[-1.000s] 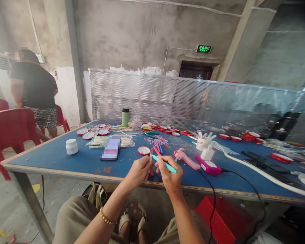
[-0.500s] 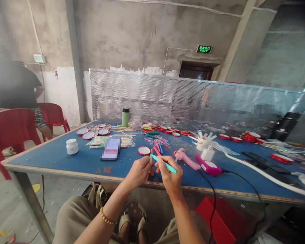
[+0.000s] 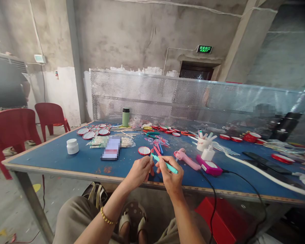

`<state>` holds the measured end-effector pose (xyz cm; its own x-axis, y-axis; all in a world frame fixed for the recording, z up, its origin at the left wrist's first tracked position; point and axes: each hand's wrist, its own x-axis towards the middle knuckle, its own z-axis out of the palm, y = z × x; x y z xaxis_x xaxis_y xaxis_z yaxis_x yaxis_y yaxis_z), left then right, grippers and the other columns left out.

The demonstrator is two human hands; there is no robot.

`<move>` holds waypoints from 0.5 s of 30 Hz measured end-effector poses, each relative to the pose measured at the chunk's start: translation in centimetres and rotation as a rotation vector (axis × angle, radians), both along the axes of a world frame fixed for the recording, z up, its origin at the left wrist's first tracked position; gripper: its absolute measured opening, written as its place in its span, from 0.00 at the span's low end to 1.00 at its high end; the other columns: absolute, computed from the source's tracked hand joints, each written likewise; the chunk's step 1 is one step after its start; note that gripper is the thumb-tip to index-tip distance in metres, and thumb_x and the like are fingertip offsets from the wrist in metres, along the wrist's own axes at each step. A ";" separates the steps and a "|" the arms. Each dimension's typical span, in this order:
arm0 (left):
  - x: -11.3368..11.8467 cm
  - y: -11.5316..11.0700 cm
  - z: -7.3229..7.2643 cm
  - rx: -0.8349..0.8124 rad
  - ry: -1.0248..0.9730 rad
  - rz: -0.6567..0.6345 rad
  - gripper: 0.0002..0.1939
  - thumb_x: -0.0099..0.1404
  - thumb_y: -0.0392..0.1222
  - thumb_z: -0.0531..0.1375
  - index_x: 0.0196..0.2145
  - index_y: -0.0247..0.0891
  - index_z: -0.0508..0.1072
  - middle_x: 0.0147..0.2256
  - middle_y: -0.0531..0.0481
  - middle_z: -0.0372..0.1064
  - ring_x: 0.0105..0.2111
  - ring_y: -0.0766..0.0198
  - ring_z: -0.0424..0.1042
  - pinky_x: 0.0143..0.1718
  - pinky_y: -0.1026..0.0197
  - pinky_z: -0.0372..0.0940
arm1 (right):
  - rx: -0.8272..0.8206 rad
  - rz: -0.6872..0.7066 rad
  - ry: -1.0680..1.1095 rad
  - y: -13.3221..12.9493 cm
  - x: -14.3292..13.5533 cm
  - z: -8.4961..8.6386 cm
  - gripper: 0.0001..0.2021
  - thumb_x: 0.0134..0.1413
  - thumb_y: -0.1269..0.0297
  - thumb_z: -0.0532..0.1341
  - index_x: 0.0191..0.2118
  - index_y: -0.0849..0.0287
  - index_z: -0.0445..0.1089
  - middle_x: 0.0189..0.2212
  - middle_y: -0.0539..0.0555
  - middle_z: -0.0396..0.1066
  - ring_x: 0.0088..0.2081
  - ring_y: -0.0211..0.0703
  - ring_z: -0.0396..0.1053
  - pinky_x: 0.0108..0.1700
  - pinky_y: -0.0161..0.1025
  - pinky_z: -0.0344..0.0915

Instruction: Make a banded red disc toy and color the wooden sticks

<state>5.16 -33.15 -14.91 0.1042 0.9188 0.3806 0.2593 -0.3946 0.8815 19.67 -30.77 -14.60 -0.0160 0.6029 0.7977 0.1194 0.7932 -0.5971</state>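
Observation:
My left hand (image 3: 139,172) is closed around a thin, pale stick (image 3: 151,156) with a red tip, held upright near the table's front edge. A teal marker-like pen (image 3: 171,168) lies in the grip of my right hand (image 3: 173,179), its point at or very close to the stick; contact cannot be made out. Just beyond my hands are a round, red-rimmed piece (image 3: 144,151) with a pale face and some red and blue pens (image 3: 157,149). To the right of my right hand rests a pink glue gun (image 3: 189,160).
On the blue table (image 3: 86,166) stand a white jar (image 3: 72,146), a phone (image 3: 111,148), a green bottle (image 3: 126,117) and a cup (image 3: 201,144) of sticks. A purple box (image 3: 208,165) with cables lies right. Behind rises a perforated metal screen (image 3: 142,98).
Both hands keep almost the same pose, with the pen and stick barely shifted. A person at the far left has moved further left.

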 end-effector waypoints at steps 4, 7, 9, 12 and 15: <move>0.0 0.0 0.0 -0.002 0.001 0.001 0.22 0.73 0.59 0.49 0.28 0.41 0.61 0.23 0.55 0.70 0.14 0.71 0.62 0.18 0.67 0.53 | -0.001 0.000 -0.013 -0.1 0.0 0.1 0.10 0.65 0.60 0.60 0.34 0.57 0.73 0.23 0.48 0.74 0.19 0.35 0.70 0.23 0.31 0.69; 0.1 0.0 0.0 -0.001 0.002 0.004 0.23 0.73 0.60 0.48 0.28 0.41 0.61 0.23 0.55 0.70 0.14 0.71 0.62 0.18 0.67 0.53 | -0.001 -0.004 -0.018 -0.1 0.0 0.1 0.09 0.65 0.61 0.60 0.34 0.57 0.73 0.23 0.48 0.74 0.19 0.35 0.70 0.23 0.32 0.69; 0.1 0.0 -0.1 0.002 0.001 0.004 0.23 0.73 0.59 0.49 0.27 0.41 0.62 0.23 0.55 0.70 0.14 0.71 0.62 0.18 0.67 0.53 | -0.001 -0.005 -0.018 0.0 0.0 0.1 0.09 0.65 0.61 0.60 0.34 0.57 0.73 0.23 0.48 0.74 0.19 0.35 0.70 0.23 0.31 0.69; 0.0 0.0 -0.1 0.003 0.000 0.000 0.22 0.73 0.58 0.49 0.28 0.40 0.62 0.24 0.55 0.70 0.14 0.72 0.62 0.18 0.67 0.53 | -0.002 -0.002 -0.016 0.0 0.0 0.0 0.08 0.65 0.62 0.60 0.34 0.57 0.73 0.23 0.48 0.75 0.19 0.35 0.70 0.23 0.32 0.68; 0.0 -0.1 0.0 0.003 0.000 0.001 0.21 0.73 0.56 0.49 0.28 0.40 0.62 0.23 0.55 0.70 0.14 0.72 0.61 0.18 0.67 0.53 | -0.007 -0.006 -0.006 0.0 0.1 -0.1 0.09 0.65 0.62 0.60 0.34 0.57 0.73 0.24 0.48 0.75 0.19 0.35 0.71 0.24 0.32 0.69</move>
<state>5.14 -33.21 -14.91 0.1037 0.9178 0.3832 0.2595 -0.3969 0.8804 19.76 -30.72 -14.66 -0.0170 0.6085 0.7934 0.1274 0.7883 -0.6019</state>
